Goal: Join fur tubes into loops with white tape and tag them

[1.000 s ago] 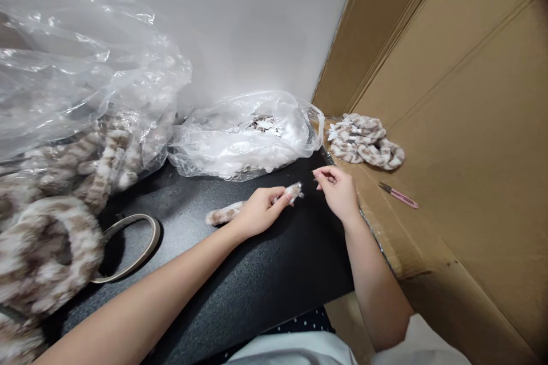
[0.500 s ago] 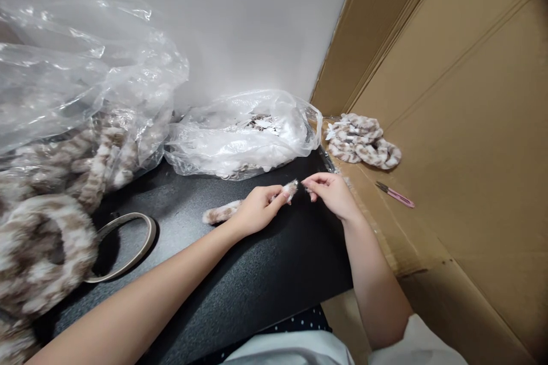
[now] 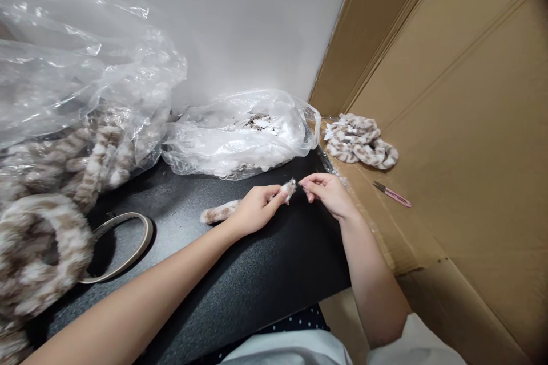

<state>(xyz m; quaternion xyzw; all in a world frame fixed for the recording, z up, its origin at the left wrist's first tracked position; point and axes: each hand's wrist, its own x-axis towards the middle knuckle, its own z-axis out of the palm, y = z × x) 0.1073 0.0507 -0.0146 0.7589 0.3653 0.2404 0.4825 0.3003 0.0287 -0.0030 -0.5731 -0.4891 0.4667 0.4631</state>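
A brown-and-white furry strip [image 3: 219,213] lies over the black table, and my left hand [image 3: 261,205] is closed around it. One end of the strip pokes out past my left thumb, with a small shiny spot at its tip. Just to the right of that end is my right hand [image 3: 326,193], its thumb and fingertips pinched together. Whatever sits in that pinch is too small to make out. A narrow gap separates the fingertips from the strip's end.
Clear plastic bags [image 3: 240,145] stand at the back, the left one with furry pieces. At left are a furry ring [image 3: 75,245] and a beige tape roll [image 3: 148,234]. On cardboard [image 3: 411,245] at right lie furry loops [image 3: 363,140] and pink-handled snips [image 3: 396,196].
The whole view has shifted very slightly. Both hands keep nearly the same pose, with the left still closed on the furry strip and the right still pinched.
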